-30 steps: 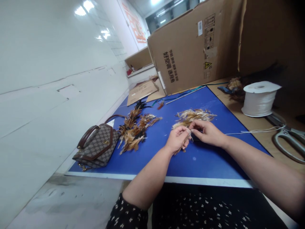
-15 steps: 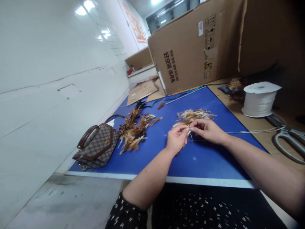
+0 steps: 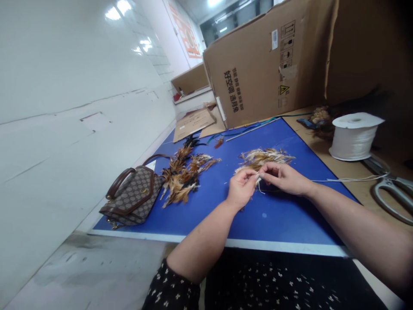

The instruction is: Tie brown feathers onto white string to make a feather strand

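My left hand [image 3: 240, 187] and my right hand [image 3: 284, 177] meet fingertip to fingertip over the blue mat [image 3: 277, 215]. My left hand pinches a small bundle of brown feathers, mostly hidden under its fingers. My right hand pinches a thin white string [image 3: 342, 180] at that bundle; the string runs right toward the white spool [image 3: 353, 137]. Just beyond my hands lies a loose pile of pale brown feathers [image 3: 264, 156].
A darker feather pile [image 3: 183, 174] lies left on the mat beside a patterned brown handbag [image 3: 132, 198]. Large scissors [image 3: 392, 191] rest at the right on the wooden table. Big cardboard boxes [image 3: 258, 69] stand behind. A white wall [image 3: 64, 107] runs along the left.
Both hands have lifted slightly away from me and stayed pinched together; the short string end below them has shifted a little.
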`<act>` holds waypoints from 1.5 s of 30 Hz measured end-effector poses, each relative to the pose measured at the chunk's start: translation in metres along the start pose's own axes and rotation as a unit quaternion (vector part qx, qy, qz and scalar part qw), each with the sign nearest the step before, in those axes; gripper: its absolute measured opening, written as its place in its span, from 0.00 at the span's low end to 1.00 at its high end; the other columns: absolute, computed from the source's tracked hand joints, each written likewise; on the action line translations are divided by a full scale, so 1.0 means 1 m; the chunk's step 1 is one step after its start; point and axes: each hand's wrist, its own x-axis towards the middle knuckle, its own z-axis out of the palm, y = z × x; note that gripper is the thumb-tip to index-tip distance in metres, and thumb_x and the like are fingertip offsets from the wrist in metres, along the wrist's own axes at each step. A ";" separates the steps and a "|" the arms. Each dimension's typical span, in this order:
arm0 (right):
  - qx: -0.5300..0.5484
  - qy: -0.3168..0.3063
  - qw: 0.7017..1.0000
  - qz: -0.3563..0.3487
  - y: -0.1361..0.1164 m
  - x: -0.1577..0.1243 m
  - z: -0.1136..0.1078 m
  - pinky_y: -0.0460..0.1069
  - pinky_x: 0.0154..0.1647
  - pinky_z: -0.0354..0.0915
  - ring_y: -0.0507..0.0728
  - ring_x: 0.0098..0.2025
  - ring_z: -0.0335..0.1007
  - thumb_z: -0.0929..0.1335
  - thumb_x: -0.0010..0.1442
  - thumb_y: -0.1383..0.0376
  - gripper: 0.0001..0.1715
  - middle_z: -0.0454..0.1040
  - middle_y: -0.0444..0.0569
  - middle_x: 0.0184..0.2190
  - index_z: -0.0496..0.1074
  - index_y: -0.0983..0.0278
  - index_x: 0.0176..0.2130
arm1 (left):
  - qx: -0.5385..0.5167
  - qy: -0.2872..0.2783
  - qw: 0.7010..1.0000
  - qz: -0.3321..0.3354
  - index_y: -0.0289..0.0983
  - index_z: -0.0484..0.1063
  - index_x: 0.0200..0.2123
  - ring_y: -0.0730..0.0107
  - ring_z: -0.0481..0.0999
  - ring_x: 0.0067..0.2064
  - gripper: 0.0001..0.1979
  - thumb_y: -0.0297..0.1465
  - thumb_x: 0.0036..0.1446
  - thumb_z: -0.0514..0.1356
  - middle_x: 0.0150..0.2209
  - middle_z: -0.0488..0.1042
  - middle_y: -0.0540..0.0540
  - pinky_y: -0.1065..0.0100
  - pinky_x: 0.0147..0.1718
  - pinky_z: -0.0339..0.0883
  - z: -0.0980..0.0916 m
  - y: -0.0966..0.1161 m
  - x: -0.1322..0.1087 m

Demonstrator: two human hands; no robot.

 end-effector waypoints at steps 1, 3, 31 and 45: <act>-0.005 0.006 1.000 -0.001 0.000 0.000 0.001 0.49 0.31 0.63 0.53 0.29 0.66 0.74 0.65 0.36 0.32 0.73 0.44 0.28 0.74 0.62 0.40 | 0.000 0.000 1.000 0.001 0.37 0.77 0.40 0.79 0.65 0.17 0.20 0.47 0.59 0.73 0.21 0.68 0.56 0.74 0.16 0.56 0.000 0.000 0.000; -0.016 0.021 1.000 -0.005 0.001 0.000 0.002 0.49 0.30 0.61 0.53 0.28 0.63 0.72 0.66 0.36 0.32 0.72 0.43 0.27 0.74 0.62 0.40 | -0.001 0.000 1.000 0.001 0.37 0.77 0.39 0.78 0.65 0.17 0.19 0.46 0.59 0.74 0.20 0.67 0.56 0.74 0.17 0.57 0.001 0.000 0.000; -0.252 0.076 0.947 -0.182 0.008 0.003 -0.002 0.60 0.48 0.74 0.65 0.43 0.78 0.69 0.73 0.52 0.17 0.80 0.56 0.39 0.79 0.57 0.35 | 0.049 0.002 0.998 0.024 0.39 0.75 0.36 0.76 0.64 0.21 0.08 0.37 0.63 0.67 0.23 0.69 0.55 0.73 0.22 0.56 -0.003 -0.027 0.007; -0.404 0.096 0.898 -0.144 0.003 -0.007 0.013 0.51 0.33 0.63 0.58 0.34 0.72 0.67 0.70 0.61 0.09 0.77 0.53 0.38 0.72 0.60 0.37 | 0.102 0.073 0.990 0.061 0.39 0.75 0.35 0.71 0.74 0.30 0.04 0.29 0.61 0.67 0.28 0.74 0.52 0.71 0.33 0.68 -0.012 -0.037 0.016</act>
